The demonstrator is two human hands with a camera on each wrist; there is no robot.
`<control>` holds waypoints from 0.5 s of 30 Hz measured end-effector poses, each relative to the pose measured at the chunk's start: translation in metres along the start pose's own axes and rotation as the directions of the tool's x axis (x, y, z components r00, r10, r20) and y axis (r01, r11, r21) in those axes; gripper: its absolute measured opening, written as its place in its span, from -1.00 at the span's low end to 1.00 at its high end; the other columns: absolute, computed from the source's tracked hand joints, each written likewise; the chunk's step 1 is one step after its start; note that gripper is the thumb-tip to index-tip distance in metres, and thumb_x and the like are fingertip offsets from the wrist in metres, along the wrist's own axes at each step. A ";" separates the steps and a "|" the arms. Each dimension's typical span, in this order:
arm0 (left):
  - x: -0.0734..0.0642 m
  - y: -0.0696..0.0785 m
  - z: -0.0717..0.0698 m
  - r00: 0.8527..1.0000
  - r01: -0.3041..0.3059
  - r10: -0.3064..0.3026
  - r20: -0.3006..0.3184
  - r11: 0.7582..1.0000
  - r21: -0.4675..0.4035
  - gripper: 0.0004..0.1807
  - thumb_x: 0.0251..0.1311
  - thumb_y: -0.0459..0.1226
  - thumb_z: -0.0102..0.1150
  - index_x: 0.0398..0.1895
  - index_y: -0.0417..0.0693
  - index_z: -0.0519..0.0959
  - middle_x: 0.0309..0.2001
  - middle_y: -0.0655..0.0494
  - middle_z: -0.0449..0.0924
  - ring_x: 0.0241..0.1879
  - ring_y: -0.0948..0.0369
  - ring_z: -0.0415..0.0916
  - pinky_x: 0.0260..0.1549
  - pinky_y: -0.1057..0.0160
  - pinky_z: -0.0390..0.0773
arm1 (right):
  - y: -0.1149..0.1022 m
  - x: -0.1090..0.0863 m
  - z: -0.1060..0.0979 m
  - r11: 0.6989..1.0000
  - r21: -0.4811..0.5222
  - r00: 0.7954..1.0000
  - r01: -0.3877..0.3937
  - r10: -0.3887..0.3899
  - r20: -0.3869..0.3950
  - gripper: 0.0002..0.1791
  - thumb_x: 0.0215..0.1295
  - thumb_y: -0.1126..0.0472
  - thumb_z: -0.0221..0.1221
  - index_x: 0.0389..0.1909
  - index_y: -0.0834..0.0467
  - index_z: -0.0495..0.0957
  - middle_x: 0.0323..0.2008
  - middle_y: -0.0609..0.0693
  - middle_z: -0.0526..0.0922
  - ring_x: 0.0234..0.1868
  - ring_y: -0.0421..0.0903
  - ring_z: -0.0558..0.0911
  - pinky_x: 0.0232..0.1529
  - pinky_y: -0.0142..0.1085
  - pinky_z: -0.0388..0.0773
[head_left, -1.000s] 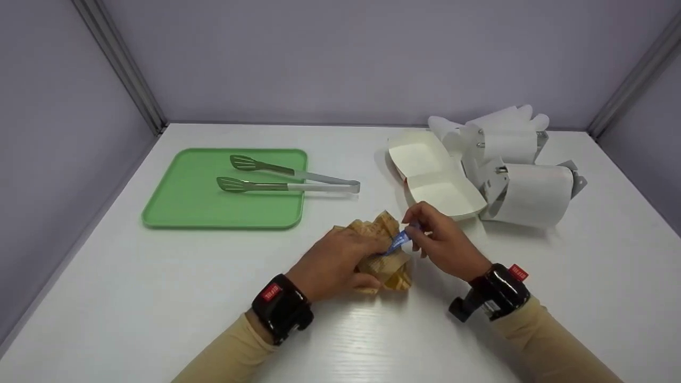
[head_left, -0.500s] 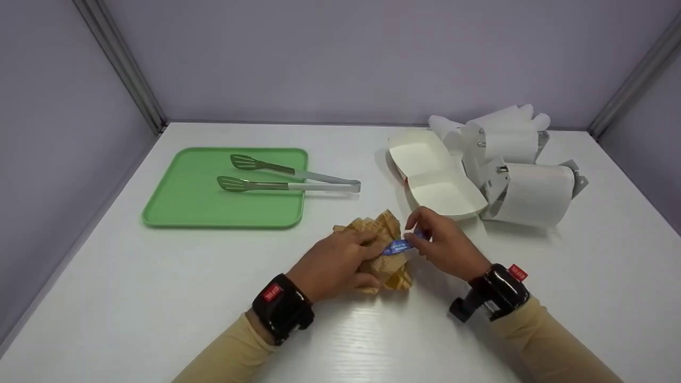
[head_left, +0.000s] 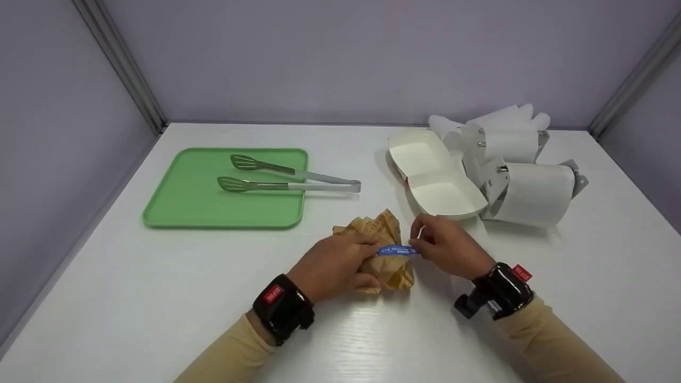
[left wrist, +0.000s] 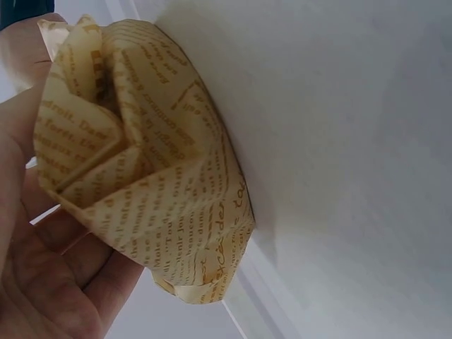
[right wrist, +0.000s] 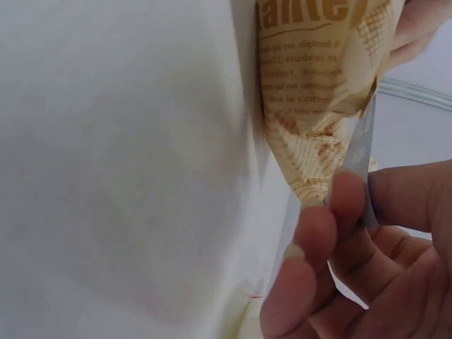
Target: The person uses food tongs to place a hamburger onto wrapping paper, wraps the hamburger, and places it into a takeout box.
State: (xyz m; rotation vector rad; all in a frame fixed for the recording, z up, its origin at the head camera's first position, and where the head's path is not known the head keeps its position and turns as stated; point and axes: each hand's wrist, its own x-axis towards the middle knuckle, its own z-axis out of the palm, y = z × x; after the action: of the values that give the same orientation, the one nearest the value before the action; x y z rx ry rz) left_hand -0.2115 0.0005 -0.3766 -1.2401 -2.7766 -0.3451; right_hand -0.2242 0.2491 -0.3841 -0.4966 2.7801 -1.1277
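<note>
A bundle in crumpled brown printed wrapping paper (head_left: 375,226) sits on the table; what is inside is hidden. My left hand (head_left: 332,266) grips it from the left, fingers over its top and thumb at the near side. In the left wrist view the folded paper (left wrist: 162,198) lies against my curled fingers. A blue printed sticker strip (head_left: 395,250) stretches across the top from my left fingertips. My right hand (head_left: 449,247) pinches the strip's right end between thumb and fingers. From the right wrist, the strip (right wrist: 360,145) looks pale and taut, meeting the paper at its far end.
Tongs (head_left: 319,186) lie partly on a green tray (head_left: 175,207) at the left. An opened white paper box (head_left: 420,154) stands behind my right hand. Label-roll dispensers (head_left: 537,194) and white gloves (head_left: 511,114) are at the back right.
The blue strip has swung from slanting up to the right to nearly level across the bundle. My right hand has come slightly nearer and lower; my left hand stays on the bundle.
</note>
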 end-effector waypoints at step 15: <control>0.000 0.000 -0.001 1.000 0.007 -0.007 -0.005 0.999 -0.042 -0.33 0.10 0.10 0.42 0.21 -0.08 0.63 0.21 0.07 0.65 0.04 0.16 0.66 0.03 0.18 0.66 | -0.019 -0.010 -0.005 0.947 -0.320 0.979 -0.025 -0.042 -0.199 -0.87 0.31 0.18 0.33 -0.29 0.12 0.57 -0.32 0.02 0.62 -0.35 -0.09 0.56 -0.37 -0.26 0.46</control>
State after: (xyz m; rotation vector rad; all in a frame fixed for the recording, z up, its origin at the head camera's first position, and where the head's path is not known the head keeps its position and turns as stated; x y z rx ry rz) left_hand -0.2112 0.0006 -0.3757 -1.2367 -2.7839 -0.4083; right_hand -0.2107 0.2432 -0.3674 -0.4423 3.1648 -0.7646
